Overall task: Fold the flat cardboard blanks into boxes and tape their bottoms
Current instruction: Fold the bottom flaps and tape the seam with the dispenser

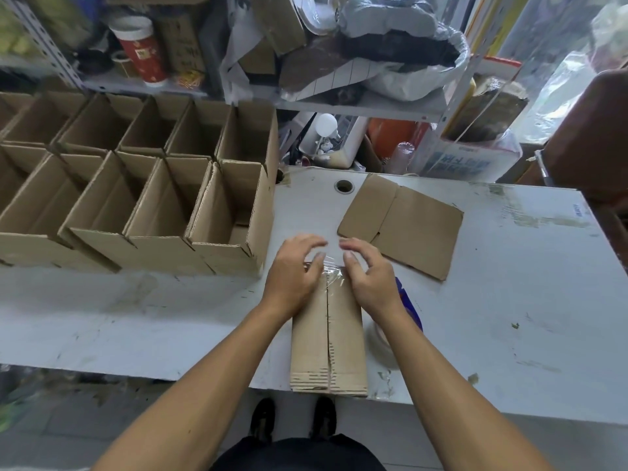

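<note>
— Where is the box (328,338) sitting?
— Bottom up on the table (509,300), right in front of you, beside the blank (404,226).
— And your hands?
— Your left hand (295,270) and right hand (370,273) are pressing tape (331,270) onto its seam, fingers loosely spread, gripping nothing.

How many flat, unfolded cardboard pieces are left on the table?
1. A single flat cardboard blank lies on the white table, beyond the right hand. It might be several stacked; I can't tell. The box under both hands is already folded.
</note>
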